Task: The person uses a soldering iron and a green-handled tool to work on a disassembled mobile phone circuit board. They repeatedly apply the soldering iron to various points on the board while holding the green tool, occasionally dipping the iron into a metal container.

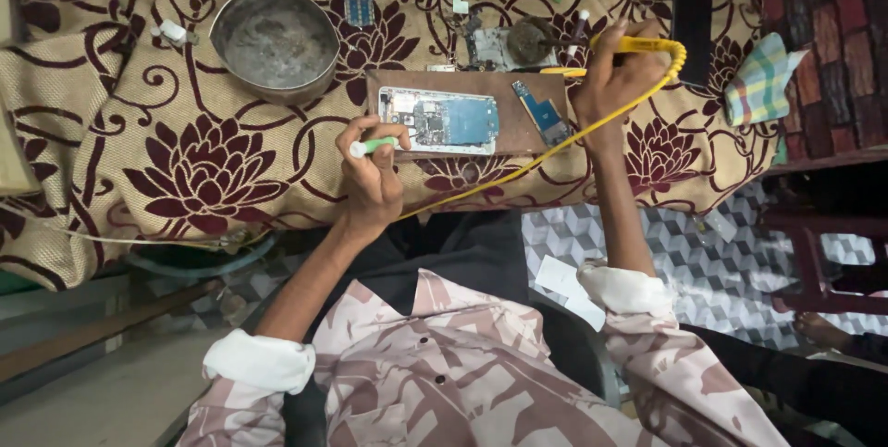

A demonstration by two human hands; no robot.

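An opened phone (440, 121) lay face down on a brown board (518, 133) near the counter's (139, 133) front edge, its circuitry bared and within easy reach of both hands; the board probably served to keep the patterned cloth under it from heat and scraps. A small blue circuit piece (541, 115) rested on the same board just right of the phone. The left hand (372, 179) was clenched around a thin green-and-white tool (370, 146), its tip at the phone's lower left corner, apparently to steady or pick at a part. The right hand (610, 77) was closed on a yellow-handled iron (638, 45), held up beyond the board over a blackened stand (529, 40), and its yellow cord (546, 151) ran down across the board's right corner and off the counter edge. A metal bowl (276, 40) stood farther left, well apart from the work, and a dark phone (692, 33) lay off to the right near a checked cloth (760, 82).
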